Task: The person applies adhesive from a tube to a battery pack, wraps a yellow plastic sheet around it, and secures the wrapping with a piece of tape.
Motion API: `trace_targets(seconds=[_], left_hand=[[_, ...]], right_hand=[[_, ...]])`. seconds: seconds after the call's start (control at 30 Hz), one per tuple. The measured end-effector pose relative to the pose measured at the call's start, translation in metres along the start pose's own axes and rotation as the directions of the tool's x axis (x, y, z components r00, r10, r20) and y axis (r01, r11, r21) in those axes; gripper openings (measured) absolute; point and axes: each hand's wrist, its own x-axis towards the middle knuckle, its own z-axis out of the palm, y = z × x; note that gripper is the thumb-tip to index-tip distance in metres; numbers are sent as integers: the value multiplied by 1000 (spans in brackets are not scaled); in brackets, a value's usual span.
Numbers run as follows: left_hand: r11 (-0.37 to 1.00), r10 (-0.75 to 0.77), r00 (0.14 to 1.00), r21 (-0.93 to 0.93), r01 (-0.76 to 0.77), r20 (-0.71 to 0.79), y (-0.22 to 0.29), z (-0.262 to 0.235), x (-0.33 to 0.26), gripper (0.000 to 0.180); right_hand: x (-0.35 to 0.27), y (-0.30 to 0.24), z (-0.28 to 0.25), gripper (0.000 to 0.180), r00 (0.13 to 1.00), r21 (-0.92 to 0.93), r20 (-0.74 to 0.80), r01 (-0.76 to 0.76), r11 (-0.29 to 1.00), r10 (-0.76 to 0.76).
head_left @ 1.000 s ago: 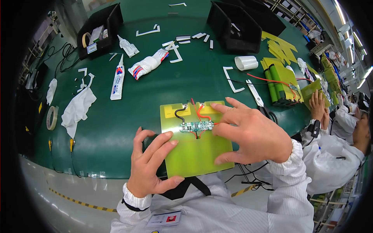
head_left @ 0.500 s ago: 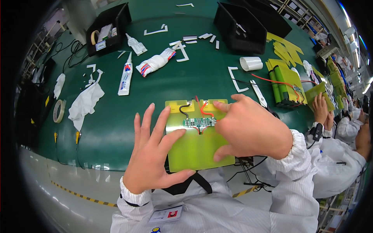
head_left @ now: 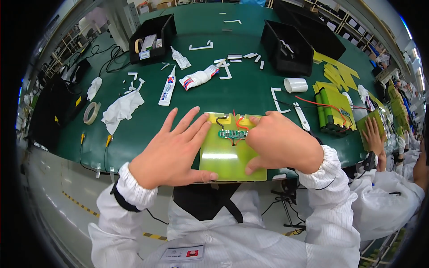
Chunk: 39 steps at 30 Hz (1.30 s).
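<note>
A flat yellow-green panel [head_left: 232,164] lies at the table's near edge, in front of me. On its upper half sits a small green circuit board [head_left: 229,134] with black and red wires. My left hand [head_left: 167,154] is at the panel's left side, fingers stretched, its thumb along the near left corner. My right hand [head_left: 286,142] grips the panel's right side. Its index finger presses near the far edge beside the red wires and its thumb rests lower on the surface; the other fingers are curled and partly hidden.
Glue tubes [head_left: 167,87], a crumpled white cloth [head_left: 123,109] and a tape roll [head_left: 91,113] lie left. Black bins [head_left: 286,47] stand farther back. Scissors [head_left: 301,117] and a green battery pack [head_left: 333,109] are right, near a co-worker's hand [head_left: 374,134].
The view has shifted, with the table scene now farther right in it. My left hand's fingers have drawn closer together and its thumb has moved to the panel's near edge. The right hand keeps its hold.
</note>
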Motion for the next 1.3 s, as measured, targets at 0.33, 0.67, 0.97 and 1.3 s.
trace_targets(seconds=[0.33,0.67,0.97,1.3], left_hand=[[988,92,995,117,-96,37,-3,-18,23,117],[985,49,994,159,-64,97,-5,-10,24,125],[976,40,984,204,-75,173,-1,-22,35,122],[983,-76,962,181,29,261,12,-27,28,121]], right_hand=[[-11,4,11,46,989,48,-149,8,999,-1],[-61,-27,74,25,707,337,-694,155,929,134],[-140,68,126,23,429,548,-398,-597,585,811],[-68,69,16,21,767,493,-543,-40,869,343]])
